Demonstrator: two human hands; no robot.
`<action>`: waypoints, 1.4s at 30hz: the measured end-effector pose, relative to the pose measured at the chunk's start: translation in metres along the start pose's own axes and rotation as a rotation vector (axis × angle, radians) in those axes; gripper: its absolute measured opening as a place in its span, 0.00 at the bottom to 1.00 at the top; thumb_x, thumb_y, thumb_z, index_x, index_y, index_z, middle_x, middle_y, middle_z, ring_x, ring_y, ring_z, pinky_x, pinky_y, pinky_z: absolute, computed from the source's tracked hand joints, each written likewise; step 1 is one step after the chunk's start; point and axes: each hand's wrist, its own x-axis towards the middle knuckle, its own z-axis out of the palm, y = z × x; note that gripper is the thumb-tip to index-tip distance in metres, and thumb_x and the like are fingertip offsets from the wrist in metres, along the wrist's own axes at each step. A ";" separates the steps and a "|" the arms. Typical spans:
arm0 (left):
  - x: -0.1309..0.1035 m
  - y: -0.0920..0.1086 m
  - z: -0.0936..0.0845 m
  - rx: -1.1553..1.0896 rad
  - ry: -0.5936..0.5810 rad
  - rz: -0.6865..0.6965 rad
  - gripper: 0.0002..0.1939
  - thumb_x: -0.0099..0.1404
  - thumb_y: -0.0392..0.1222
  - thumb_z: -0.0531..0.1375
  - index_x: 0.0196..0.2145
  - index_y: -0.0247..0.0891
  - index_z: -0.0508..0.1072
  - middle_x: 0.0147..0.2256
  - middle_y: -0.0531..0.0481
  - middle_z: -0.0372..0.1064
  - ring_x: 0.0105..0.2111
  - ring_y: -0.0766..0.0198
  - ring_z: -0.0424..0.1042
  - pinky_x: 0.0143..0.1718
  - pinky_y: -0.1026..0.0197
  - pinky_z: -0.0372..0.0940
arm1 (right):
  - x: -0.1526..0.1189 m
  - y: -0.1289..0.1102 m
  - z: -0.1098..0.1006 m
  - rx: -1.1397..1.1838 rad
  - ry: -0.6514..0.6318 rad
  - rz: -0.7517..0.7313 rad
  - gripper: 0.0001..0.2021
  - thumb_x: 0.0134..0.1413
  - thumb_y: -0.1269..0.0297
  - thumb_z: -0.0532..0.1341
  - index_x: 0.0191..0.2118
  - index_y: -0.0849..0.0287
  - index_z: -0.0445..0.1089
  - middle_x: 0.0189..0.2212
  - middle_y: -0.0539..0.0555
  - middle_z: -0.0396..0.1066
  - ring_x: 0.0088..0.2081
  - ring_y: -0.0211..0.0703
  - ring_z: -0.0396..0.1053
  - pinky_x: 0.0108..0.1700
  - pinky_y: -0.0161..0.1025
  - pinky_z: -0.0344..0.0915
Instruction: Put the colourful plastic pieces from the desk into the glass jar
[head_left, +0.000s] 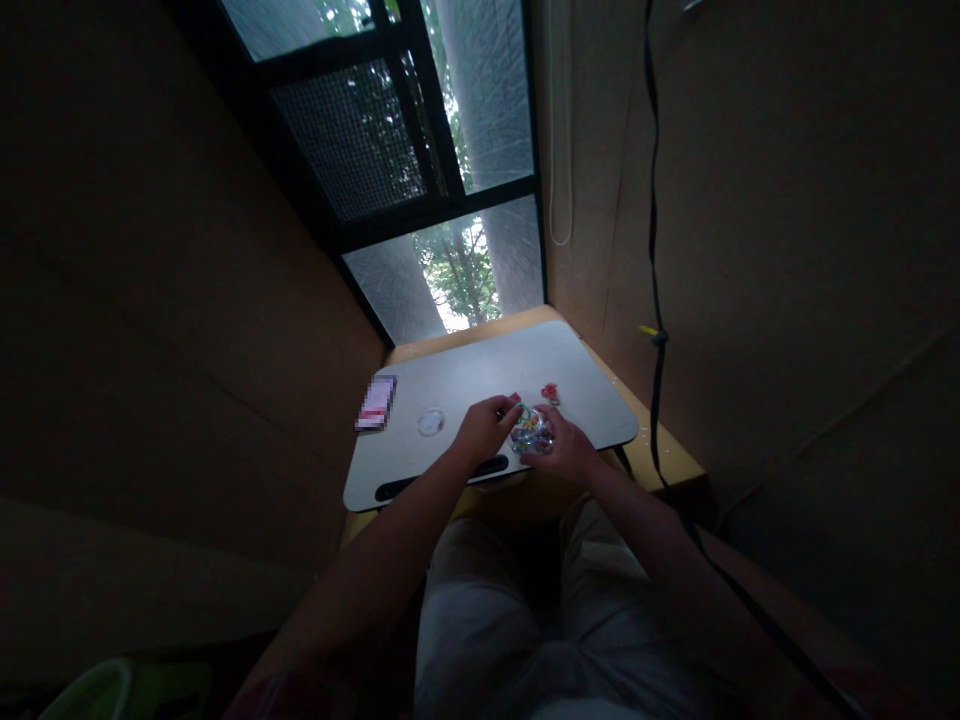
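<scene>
A clear round jar (pixel 534 437) with small, many-coloured pieces inside is over the front right of the white lap desk (pixel 495 370). My right hand (pixel 568 448) is wrapped around the jar's right side. At the jar's mouth, the fingers of my left hand (pixel 486 428) are pinched together. Small red and green bits show by these fingertips, but I cannot make out what they hold. Just beyond my right hand lies a small red-and-white piece (pixel 550 393). A clear round lid (pixel 430 421) rests flat to the left of my left hand.
A pinkish rectangular item (pixel 376 403), blurred out, lies at the desk's left edge. The lap desk stands on a yellowish wooden surface (pixel 667 455) below a window (pixel 457 270). A dark cord (pixel 655 200) hangs on the right, near my right arm.
</scene>
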 end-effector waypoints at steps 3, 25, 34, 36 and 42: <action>0.000 -0.003 0.000 -0.014 -0.002 -0.018 0.16 0.63 0.51 0.57 0.32 0.36 0.76 0.27 0.51 0.73 0.26 0.66 0.67 0.29 0.64 0.58 | 0.000 0.001 0.001 0.008 0.001 0.002 0.43 0.35 0.50 0.73 0.57 0.54 0.56 0.42 0.55 0.74 0.38 0.48 0.74 0.38 0.41 0.69; 0.002 0.003 -0.005 -0.047 0.024 0.019 0.20 0.64 0.55 0.54 0.30 0.36 0.75 0.23 0.53 0.68 0.24 0.68 0.62 0.28 0.63 0.56 | 0.000 0.002 0.002 -0.002 0.000 0.011 0.44 0.34 0.49 0.73 0.58 0.53 0.56 0.41 0.55 0.74 0.39 0.49 0.74 0.40 0.42 0.68; 0.001 0.004 -0.001 -0.061 -0.024 0.044 0.17 0.64 0.53 0.55 0.29 0.36 0.72 0.22 0.55 0.64 0.24 0.68 0.60 0.27 0.63 0.54 | -0.002 0.001 0.000 -0.028 0.024 -0.009 0.44 0.34 0.49 0.73 0.58 0.54 0.56 0.43 0.56 0.73 0.39 0.50 0.74 0.40 0.42 0.68; -0.001 0.003 -0.002 -0.055 -0.038 0.052 0.17 0.64 0.52 0.55 0.29 0.36 0.72 0.23 0.55 0.64 0.24 0.68 0.59 0.27 0.64 0.55 | -0.003 0.001 0.001 -0.031 0.033 -0.014 0.44 0.34 0.50 0.73 0.58 0.54 0.56 0.44 0.57 0.73 0.40 0.51 0.74 0.41 0.43 0.68; -0.003 -0.006 -0.004 -0.084 -0.035 0.046 0.14 0.63 0.50 0.56 0.32 0.36 0.73 0.25 0.54 0.68 0.25 0.68 0.62 0.28 0.64 0.57 | -0.004 0.004 0.004 -0.043 0.057 -0.012 0.46 0.32 0.51 0.74 0.58 0.53 0.55 0.47 0.58 0.71 0.42 0.53 0.73 0.42 0.45 0.69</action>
